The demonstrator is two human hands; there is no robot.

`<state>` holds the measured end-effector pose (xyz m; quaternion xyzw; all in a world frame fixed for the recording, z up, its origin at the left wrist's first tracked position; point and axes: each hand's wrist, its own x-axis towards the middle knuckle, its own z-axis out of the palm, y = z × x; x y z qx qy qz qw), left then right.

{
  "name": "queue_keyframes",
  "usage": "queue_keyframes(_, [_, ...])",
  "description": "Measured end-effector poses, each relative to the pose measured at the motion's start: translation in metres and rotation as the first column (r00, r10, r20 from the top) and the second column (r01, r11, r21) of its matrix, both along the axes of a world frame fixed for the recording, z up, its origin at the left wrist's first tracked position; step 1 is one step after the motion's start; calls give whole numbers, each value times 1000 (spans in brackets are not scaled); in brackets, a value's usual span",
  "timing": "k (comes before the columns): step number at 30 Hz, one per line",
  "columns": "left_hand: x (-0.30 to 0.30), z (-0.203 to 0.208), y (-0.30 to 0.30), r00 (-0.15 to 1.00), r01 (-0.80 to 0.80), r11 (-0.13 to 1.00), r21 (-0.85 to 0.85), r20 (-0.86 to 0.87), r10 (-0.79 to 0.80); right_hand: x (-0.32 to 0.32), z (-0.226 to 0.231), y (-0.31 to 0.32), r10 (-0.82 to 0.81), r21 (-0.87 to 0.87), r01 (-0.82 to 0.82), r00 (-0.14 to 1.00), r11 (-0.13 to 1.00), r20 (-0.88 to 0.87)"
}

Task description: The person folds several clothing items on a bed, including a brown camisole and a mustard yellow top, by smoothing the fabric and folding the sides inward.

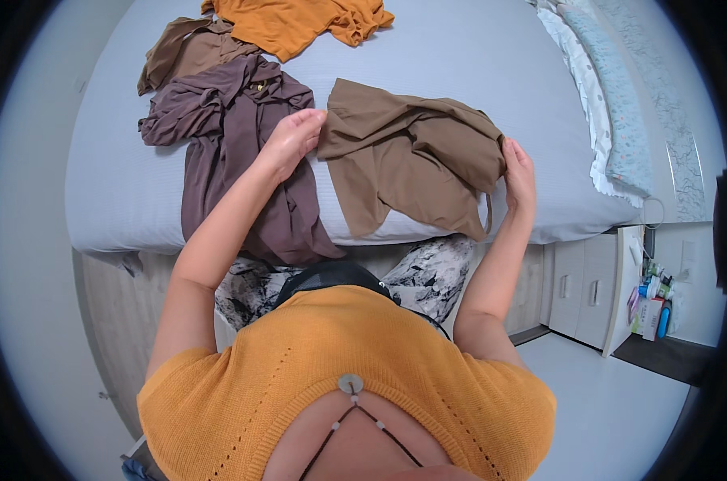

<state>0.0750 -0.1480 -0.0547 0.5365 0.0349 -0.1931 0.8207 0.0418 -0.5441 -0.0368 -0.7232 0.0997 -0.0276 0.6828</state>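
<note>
A brown garment (379, 160) lies partly bunched on the bed in front of me, its folds overlapping toward the right and a thin strap or loop hanging at its lower right. My left hand (295, 143) pinches its left edge between thumb and fingers. At the opposite side, my right hand (520, 170) grips the right edge, with some fingertips hidden behind the cloth. Just left of it, a dark purple garment (247, 160) is spread out loosely and hangs over the bed's near edge, passing beneath my left forearm.
Farther back on the bed (459, 48) are an orange garment (295, 24) and another brown one (199, 52). Pillows (608, 104) line the right side. A white cabinet (580, 289) stands at the right, with small items beside it.
</note>
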Motion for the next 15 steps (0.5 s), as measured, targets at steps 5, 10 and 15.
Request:
queue_keyframes(5, [25, -3, -7, 984, -152, 982, -115, -113, 139, 9, 17, 17, -58, 68, 56, 998, 996, 31])
queue_keyframes(10, [28, 5, -19, 981, -121, 992, -27, -154, 115, 17, 22, 17, -81, 82, 75, 994, 994, 70])
queue_keyframes(15, [23, 6, -25, 980, -117, 987, 113, -150, 133, 23, 16, 15, -146, 106, 132, 980, 986, 139])
